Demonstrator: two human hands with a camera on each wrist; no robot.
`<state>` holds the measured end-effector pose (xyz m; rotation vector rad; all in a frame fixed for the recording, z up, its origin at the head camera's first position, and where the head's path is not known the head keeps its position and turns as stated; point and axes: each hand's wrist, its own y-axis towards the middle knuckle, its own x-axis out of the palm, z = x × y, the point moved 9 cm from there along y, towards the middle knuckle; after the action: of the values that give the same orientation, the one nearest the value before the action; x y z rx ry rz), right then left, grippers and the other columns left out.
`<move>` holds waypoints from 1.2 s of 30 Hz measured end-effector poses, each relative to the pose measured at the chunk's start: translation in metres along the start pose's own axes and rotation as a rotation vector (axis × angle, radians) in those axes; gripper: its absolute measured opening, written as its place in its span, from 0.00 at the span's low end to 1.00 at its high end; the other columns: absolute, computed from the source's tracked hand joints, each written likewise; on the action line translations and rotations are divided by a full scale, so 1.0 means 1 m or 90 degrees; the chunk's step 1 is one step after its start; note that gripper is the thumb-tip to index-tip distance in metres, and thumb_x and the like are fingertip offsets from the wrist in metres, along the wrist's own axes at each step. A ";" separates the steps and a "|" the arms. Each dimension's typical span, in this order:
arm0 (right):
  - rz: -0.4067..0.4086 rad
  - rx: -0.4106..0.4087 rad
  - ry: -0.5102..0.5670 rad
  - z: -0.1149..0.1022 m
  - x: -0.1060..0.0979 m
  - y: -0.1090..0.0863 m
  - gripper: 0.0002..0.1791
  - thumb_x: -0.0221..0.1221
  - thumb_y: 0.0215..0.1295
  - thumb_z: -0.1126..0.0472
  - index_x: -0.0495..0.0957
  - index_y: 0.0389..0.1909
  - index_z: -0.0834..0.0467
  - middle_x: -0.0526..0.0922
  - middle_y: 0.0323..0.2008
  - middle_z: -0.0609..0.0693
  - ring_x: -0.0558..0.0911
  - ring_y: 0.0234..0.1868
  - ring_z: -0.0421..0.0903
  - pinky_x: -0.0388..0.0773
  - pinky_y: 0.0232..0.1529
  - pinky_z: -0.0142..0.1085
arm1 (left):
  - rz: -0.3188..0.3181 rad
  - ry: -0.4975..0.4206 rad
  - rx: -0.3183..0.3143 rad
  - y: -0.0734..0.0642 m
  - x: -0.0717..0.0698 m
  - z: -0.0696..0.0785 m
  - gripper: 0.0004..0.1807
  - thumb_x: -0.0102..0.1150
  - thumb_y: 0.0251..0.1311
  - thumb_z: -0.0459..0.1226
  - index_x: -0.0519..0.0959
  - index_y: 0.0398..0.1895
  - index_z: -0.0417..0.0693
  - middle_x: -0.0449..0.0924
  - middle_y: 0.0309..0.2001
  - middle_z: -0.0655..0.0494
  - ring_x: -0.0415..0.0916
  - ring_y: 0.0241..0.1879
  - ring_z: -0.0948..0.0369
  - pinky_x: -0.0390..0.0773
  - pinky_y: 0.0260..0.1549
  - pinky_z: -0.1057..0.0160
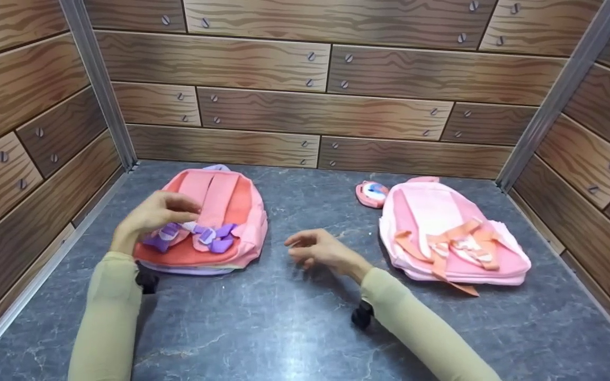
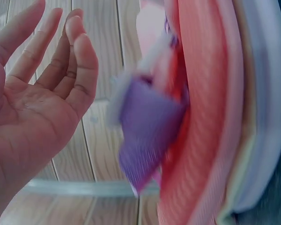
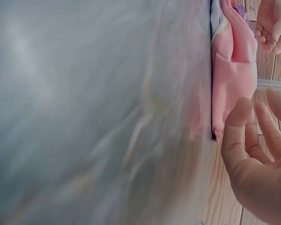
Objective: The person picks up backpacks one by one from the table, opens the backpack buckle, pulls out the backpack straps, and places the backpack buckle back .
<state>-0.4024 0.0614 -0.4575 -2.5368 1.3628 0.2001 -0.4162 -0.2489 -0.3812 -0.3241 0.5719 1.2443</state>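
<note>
A coral and pink backpack (image 1: 244, 206) lies at the left with its shoulder straps facing up and purple webbing (image 1: 223, 241) bunched on them. My left hand (image 1: 159, 211) hovers above its left side, fingers loosely bent and holding nothing. In the left wrist view the same hand (image 2: 42, 89) shows a bare palm beside the purple webbing (image 2: 150, 126). My right hand (image 1: 323, 251) is over the table between the two bags, its fingers loosely curled around nothing. To its right lies a light pink backpack (image 1: 427, 201), straps up, with orange webbing (image 1: 442, 254) loose across it.
A small round pink piece (image 1: 371, 194) with a blue and white front sits at the light pink backpack's upper left. Both bags rest on a dark marbled tabletop (image 1: 262, 328). Wood-patterned walls (image 1: 262, 63) with metal corner posts (image 1: 104, 79) enclose the back and sides.
</note>
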 end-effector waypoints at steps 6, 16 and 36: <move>-0.019 -0.018 0.033 -0.009 0.020 0.014 0.24 0.62 0.64 0.66 0.73 0.60 0.67 0.80 0.46 0.59 0.82 0.40 0.47 0.83 0.40 0.39 | 0.031 -0.004 -0.045 -0.013 -0.025 -0.022 0.24 0.66 0.60 0.39 0.78 0.58 0.38 0.80 0.56 0.40 0.77 0.43 0.69 0.78 0.44 0.68; -0.001 -0.055 0.051 -0.024 0.048 0.036 0.24 0.64 0.61 0.68 0.76 0.59 0.61 0.79 0.54 0.60 0.81 0.46 0.45 0.80 0.53 0.46 | 0.088 0.003 -0.088 -0.032 -0.055 -0.056 0.30 0.67 0.59 0.41 0.74 0.63 0.38 0.72 0.63 0.37 0.68 0.61 0.48 0.72 0.52 0.68; 0.063 -0.072 0.050 -0.029 0.046 0.046 0.25 0.64 0.59 0.69 0.76 0.59 0.61 0.77 0.47 0.57 0.76 0.46 0.46 0.81 0.47 0.36 | 0.017 -0.018 -0.116 -0.035 -0.041 -0.087 0.40 0.69 0.57 0.41 0.63 0.71 0.41 0.61 0.69 0.31 0.60 0.68 0.38 0.72 0.58 0.55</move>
<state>-0.4149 -0.0079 -0.4476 -2.5957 1.5510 0.2041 -0.4111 -0.3382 -0.4314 -0.4518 0.4403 1.3276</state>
